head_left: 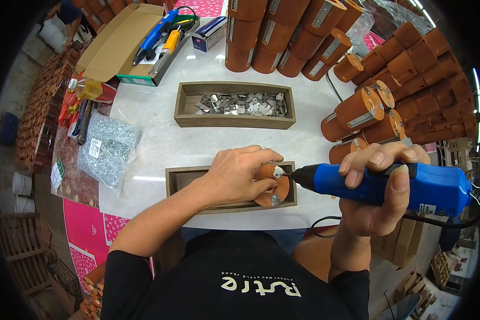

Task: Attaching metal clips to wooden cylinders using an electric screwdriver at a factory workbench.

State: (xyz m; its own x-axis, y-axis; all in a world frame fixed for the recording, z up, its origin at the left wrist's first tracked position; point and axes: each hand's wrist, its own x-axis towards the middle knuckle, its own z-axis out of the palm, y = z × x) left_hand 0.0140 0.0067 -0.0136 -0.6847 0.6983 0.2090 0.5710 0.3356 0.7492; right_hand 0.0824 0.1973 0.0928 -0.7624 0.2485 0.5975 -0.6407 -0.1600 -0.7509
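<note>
My left hand [232,176] grips a reddish-brown cylindrical wooden piece [280,193] over the right end of the near wooden tray [234,207]. A small light metal plate [278,172] lies at the top of the piece, beside my index finger; another shiny bit of metal shows at its lower edge. My right hand [364,216] is wrapped round a blue electric screwdriver [330,181], held level. Its black nose points left, and the thin bit reaches the metal plate. Whether a screw sits under the bit is too small to tell.
A far wooden tray [234,121] holds many small metal plates [240,105]. Brown cylinders [352,114] stand stacked right and behind. At left lie a clear bag of screws [104,149] and an open cardboard box [104,45] with tools. A black cord [437,221] trails from the screwdriver.
</note>
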